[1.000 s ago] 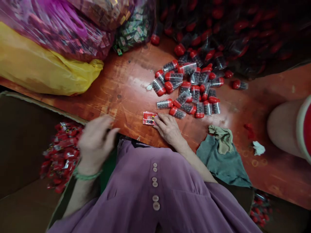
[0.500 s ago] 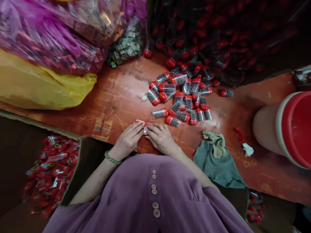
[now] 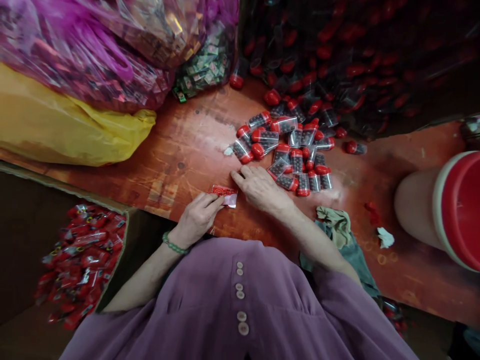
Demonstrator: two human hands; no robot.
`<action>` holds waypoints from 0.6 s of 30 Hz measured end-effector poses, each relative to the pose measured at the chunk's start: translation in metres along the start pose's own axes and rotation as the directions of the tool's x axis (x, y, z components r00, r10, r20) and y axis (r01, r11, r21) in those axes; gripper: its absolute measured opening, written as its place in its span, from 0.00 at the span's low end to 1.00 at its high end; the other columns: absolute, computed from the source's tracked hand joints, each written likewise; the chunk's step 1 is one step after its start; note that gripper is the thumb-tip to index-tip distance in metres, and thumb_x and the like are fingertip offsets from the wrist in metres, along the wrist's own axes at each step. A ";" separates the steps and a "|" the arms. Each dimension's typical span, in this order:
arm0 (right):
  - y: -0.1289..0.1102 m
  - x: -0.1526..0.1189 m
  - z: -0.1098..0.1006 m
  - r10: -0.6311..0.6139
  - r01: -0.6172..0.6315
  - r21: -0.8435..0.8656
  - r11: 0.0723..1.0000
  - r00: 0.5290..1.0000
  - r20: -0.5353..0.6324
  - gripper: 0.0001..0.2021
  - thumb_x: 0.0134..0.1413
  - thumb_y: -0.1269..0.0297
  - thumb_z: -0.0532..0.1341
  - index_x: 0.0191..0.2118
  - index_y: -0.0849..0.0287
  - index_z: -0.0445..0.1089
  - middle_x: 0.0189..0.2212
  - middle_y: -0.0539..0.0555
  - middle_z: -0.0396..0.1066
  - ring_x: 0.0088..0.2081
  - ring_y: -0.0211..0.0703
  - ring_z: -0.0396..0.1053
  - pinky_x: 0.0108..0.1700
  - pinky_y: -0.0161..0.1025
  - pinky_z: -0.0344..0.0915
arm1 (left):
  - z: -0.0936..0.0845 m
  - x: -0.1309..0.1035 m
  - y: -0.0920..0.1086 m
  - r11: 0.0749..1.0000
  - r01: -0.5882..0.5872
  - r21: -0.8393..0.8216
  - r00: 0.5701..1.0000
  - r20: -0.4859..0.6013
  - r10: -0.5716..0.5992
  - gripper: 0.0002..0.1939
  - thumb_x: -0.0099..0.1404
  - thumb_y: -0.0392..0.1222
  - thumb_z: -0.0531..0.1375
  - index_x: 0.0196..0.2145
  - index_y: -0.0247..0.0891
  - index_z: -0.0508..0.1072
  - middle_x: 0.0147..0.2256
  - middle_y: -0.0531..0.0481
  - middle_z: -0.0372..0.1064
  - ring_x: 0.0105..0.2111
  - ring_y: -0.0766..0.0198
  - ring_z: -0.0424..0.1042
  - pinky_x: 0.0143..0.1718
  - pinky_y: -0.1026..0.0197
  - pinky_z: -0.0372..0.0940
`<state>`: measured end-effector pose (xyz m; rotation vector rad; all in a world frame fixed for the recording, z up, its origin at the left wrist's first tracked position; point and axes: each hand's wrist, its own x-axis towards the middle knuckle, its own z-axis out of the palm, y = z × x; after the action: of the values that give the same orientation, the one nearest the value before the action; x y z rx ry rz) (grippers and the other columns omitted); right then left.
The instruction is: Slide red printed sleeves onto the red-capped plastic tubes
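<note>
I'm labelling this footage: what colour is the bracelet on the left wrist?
The beaded bracelet is green, seen best in the head view.

Yellow bag (image 3: 82, 135), pale bucket (image 3: 416, 205)

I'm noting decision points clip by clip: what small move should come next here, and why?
Probably the right hand should pick up one of the red-capped tubes: it is right beside them, while the left hand has its fingertips on the red packet. Whether the right palm already covers a tube is hidden.
</note>
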<state>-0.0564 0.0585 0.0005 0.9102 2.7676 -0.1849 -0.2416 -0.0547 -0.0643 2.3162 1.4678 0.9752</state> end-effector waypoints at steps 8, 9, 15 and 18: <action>0.020 -0.026 0.017 0.111 0.051 0.405 0.913 0.924 -0.365 0.14 0.64 0.67 0.56 0.54 0.60 0.65 0.47 0.61 0.68 0.46 0.49 0.69 0.45 0.45 0.71 | 0.006 0.005 0.007 0.991 0.109 0.083 0.994 -0.026 -0.107 0.09 0.69 0.33 0.57 0.31 0.35 0.74 0.30 0.46 0.73 0.31 0.62 0.67 0.34 0.59 0.67; 0.020 -0.031 0.022 0.146 0.050 0.439 0.897 0.904 -0.401 0.12 0.64 0.65 0.57 0.51 0.59 0.66 0.44 0.60 0.68 0.46 0.49 0.69 0.46 0.46 0.71 | 0.007 0.006 0.007 0.988 0.130 0.077 0.991 -0.027 -0.128 0.10 0.69 0.35 0.58 0.29 0.35 0.74 0.29 0.47 0.72 0.31 0.62 0.67 0.34 0.59 0.66; 0.011 -0.054 0.038 0.255 -0.099 0.400 0.911 0.897 -0.360 0.09 0.66 0.62 0.57 0.45 0.59 0.71 0.40 0.58 0.71 0.42 0.46 0.72 0.42 0.42 0.73 | 0.004 0.009 0.006 0.993 0.118 0.015 0.993 0.024 -0.118 0.11 0.69 0.44 0.60 0.35 0.34 0.78 0.31 0.47 0.74 0.32 0.62 0.69 0.36 0.59 0.68; 0.007 -0.061 0.037 0.290 -0.179 0.353 0.918 0.911 -0.294 0.12 0.68 0.61 0.55 0.49 0.59 0.71 0.43 0.60 0.73 0.42 0.47 0.73 0.42 0.43 0.73 | -0.002 0.010 0.006 0.994 0.112 -0.018 0.991 0.070 -0.110 0.13 0.71 0.44 0.58 0.38 0.34 0.79 0.32 0.46 0.74 0.32 0.62 0.70 0.37 0.58 0.69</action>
<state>0.0020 0.0226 -0.0207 1.4832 2.9505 -0.4889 -0.2356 -0.0488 -0.0552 2.2033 1.5324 0.8687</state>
